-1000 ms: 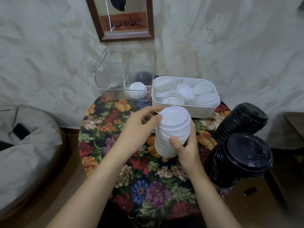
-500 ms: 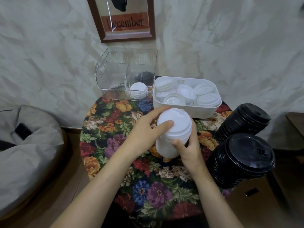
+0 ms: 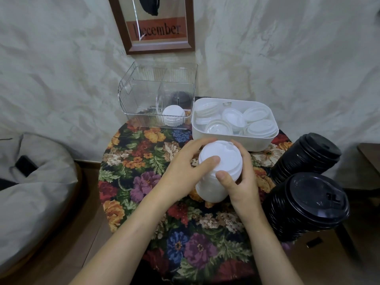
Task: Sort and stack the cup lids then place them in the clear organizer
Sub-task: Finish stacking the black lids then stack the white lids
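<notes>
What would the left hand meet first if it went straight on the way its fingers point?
The left hand grips the white lid stack, so that lies first. Carried onward together, they would likely reach the front wall of the white bin; depth is unclear.

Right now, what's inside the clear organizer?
The clear plastic organizer holds a short stack of white plastic lids in its right section. Behind them a dark ribbed shape shows through the wall; what it is cannot be told. The stack hides the floor beneath.

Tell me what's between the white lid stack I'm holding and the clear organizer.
Head view: only floral tablecloth between white lid stack and clear organizer.
</notes>
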Tool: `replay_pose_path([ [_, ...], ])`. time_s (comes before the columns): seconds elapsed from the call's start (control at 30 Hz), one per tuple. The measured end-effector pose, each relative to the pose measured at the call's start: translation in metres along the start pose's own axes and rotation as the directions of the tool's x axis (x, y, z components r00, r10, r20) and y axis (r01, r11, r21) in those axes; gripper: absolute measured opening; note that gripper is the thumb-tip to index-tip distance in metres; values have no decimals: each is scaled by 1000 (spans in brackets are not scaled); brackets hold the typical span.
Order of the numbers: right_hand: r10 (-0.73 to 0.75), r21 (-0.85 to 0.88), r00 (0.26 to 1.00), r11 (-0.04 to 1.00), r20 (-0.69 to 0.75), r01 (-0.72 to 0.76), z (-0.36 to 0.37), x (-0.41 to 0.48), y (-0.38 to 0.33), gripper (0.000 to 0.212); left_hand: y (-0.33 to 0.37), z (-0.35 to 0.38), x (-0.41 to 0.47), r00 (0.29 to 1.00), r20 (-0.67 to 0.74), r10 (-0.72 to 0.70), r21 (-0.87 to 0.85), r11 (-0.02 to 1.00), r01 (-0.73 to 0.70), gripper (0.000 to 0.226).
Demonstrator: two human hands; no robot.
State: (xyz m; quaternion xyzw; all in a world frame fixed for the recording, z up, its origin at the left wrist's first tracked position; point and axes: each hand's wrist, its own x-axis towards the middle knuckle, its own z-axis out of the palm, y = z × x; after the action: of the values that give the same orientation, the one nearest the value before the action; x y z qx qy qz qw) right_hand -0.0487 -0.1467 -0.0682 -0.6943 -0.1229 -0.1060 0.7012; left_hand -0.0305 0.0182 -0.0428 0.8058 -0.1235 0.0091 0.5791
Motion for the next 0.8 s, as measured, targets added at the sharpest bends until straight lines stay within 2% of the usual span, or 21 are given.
replay_pose_path([
  [0.3, 60, 25, 997, 998, -44, -59, 1, -7, 7, 100, -8, 0, 2, 990, 136, 26, -166, 986, -4, 59],
  [0.37, 63, 42, 997, 997, -42, -61, 3, -7, 8, 101, -3, -7, 11, 990, 134, 31, -183, 983, -6, 47],
  [0.47, 63, 43, 997, 997, -55, -60, 5, -9, 11, 100, 7, -16, 41, 999, 18, 43, -127, 991, -40, 25],
  [0.53, 62, 35, 996, 998, -70, -60, 6, -9, 13, 99, 10, -17, 69, 997, -45, 55, -1, 998, -55, 19],
  [0.6, 57, 22, 994, 998, -90, -55, 8, -9, 16, 97, 14, -15, 97, 995, -36, 98, 250, 965, -86, 24],
  [0.7, 47, 9, 993, 999, -107, -46, 8, -9, 18, 94, 20, -3, 134, 988, 65, 140, 571, 807, -152, 30],
  [0.8, 33, 2, 994, 999, -105, -33, 9, -10, 15, 81, 12, 14, 162, 973, 202, 111, 723, 653, -225, 36],
])
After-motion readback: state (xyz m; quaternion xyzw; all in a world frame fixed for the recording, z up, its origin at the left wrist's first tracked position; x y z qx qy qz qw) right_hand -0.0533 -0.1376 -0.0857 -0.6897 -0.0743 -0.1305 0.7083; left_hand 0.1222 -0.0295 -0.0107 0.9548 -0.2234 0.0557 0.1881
